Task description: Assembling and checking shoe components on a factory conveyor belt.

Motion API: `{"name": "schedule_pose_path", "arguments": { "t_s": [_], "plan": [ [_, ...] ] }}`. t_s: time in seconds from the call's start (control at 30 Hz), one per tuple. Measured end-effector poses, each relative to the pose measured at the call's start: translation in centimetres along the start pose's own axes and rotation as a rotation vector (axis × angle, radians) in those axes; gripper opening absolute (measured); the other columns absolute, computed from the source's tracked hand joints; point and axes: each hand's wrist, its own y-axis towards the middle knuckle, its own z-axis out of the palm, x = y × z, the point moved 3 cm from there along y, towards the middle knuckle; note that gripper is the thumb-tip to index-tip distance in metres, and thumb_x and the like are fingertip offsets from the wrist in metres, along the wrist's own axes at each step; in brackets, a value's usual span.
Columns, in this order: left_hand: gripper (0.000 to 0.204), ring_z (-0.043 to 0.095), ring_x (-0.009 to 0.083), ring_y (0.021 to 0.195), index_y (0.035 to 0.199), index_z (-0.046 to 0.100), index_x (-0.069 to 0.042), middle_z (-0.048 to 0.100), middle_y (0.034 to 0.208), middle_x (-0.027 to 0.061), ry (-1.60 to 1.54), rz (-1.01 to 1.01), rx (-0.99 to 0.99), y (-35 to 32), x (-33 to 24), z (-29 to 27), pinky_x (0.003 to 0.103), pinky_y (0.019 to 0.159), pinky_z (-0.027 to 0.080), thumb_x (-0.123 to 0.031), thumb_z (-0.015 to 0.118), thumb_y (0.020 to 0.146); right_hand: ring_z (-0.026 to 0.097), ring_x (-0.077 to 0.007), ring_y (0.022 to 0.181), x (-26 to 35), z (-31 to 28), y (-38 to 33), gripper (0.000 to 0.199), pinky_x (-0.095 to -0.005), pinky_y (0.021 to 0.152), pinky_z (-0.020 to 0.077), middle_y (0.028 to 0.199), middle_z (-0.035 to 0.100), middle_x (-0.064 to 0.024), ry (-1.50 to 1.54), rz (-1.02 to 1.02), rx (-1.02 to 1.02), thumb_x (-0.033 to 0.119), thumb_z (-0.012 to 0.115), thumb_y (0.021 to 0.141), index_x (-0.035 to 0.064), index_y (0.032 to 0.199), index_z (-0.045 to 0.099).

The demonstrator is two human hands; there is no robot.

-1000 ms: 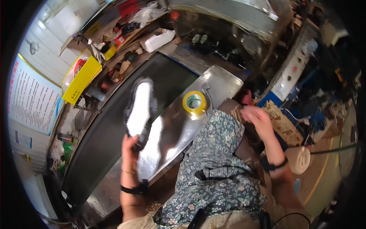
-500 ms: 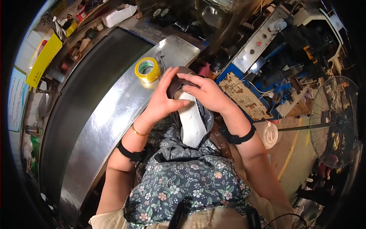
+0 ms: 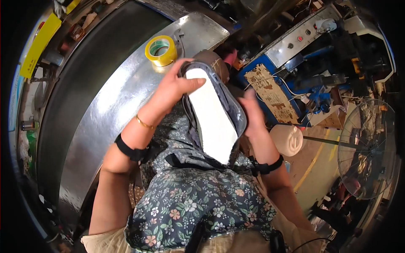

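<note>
A dark grey shoe upper (image 3: 239, 116) is held up over my lap, its open underside facing me. A long white insole (image 3: 213, 118) fills that underside, framed by the upper's loose edge. My left hand (image 3: 177, 84) grips the far end, with the thumb pressed on the insole and the fingers wrapped behind. Beside the upper's right edge is my right hand (image 3: 253, 113), thumb raised and somewhat blurred. Its other fingers are hidden, so I cannot tell whether it grips the upper. Just beyond the far end sits a brown rounded piece (image 3: 213, 62).
A roll of yellow tape (image 3: 161, 50) rests on the shiny metal bench (image 3: 114, 101) to the left, with a dark belt (image 3: 84, 76) behind it. At right stand a blue-framed machine (image 3: 270, 90), a whitish plastic container (image 3: 287, 139) and a round wire fan guard (image 3: 367, 147).
My right hand has left the far end and moved down to the upper's right side. The upper now shows more of its white insole, with my left hand still at the far end.
</note>
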Motion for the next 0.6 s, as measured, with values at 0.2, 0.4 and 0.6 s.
{"name": "schedule_pose_path", "arguments": {
  "t_s": [0.2,0.4,0.6],
  "plan": [
    [0.051,0.06,0.0144,0.095,0.122,0.051,0.001,0.063,0.105,0.0069,-0.029,-0.062,-0.03,0.4,1.1,-1.6,0.028,0.086,0.049,-0.013,0.078,0.08,0.067,-0.0263,0.103,0.0,3.8,1.9,0.059,-0.0353,0.09,0.0513,0.106,0.068,-0.0225,-0.767,-0.11,0.09,0.048,0.036,0.103,-0.0026,0.128,0.052],
    [0.05,0.058,0.0137,0.096,0.124,0.049,0.002,0.062,0.107,0.0074,0.136,0.081,-0.104,2.0,1.6,-1.9,0.029,0.087,0.049,-0.01,0.075,0.083,0.064,-0.0456,0.088,3.4,9.4,1.6,0.055,-0.0528,0.084,0.0485,0.091,0.066,-0.0287,-1.838,-0.335,-0.123,0.04,0.036,0.103,-0.0117,0.101,0.054],
    [0.053,0.057,0.0135,0.098,0.128,0.044,0.004,0.061,0.109,0.0083,-0.003,-0.05,-0.002,2.8,0.9,-2.1,0.028,0.088,0.048,-0.009,0.073,0.085,0.06,-0.0287,0.114,3.6,4.4,3.2,0.066,-0.0378,0.1,0.0437,0.122,0.063,-0.0208,-0.546,0.365,-0.064,0.052,0.033,0.103,-0.0038,0.134,0.048]
  ]
}}
